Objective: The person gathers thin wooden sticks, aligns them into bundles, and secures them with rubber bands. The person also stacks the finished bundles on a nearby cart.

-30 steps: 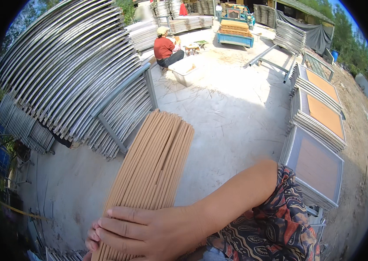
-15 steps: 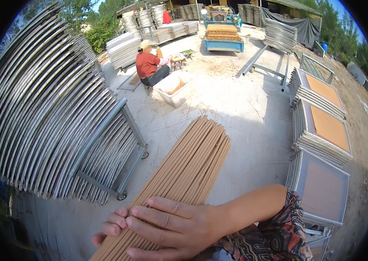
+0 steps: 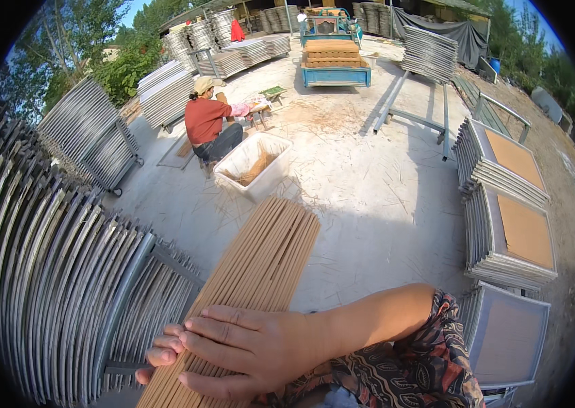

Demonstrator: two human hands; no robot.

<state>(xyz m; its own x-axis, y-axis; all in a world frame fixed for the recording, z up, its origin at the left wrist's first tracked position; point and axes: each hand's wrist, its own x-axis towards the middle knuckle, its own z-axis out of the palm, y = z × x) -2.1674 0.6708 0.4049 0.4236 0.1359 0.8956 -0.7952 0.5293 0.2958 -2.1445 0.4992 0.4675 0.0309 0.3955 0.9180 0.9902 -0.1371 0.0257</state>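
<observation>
A thick bundle of long, thin brown incense sticks slants away from my body, its far end slightly fanned. My right hand lies across the top of the bundle, fingers pressed together over the sticks. At the bundle's left edge, the fingertips of my left hand curl up from beneath and meet my right fingertips. The left palm and forearm are hidden under the bundle. Its near end runs out of view at the lower edge.
Tall stacks of drying frames stand close on my left. More mesh frames are piled on the right. Ahead, a person in red sits low beside a white tub. A blue cart carries brown stacks farther back.
The view has shifted forward past the left stack, bringing the seated person and tub nearer. The bundle and both hands sit slightly farther left, with the same hold.
</observation>
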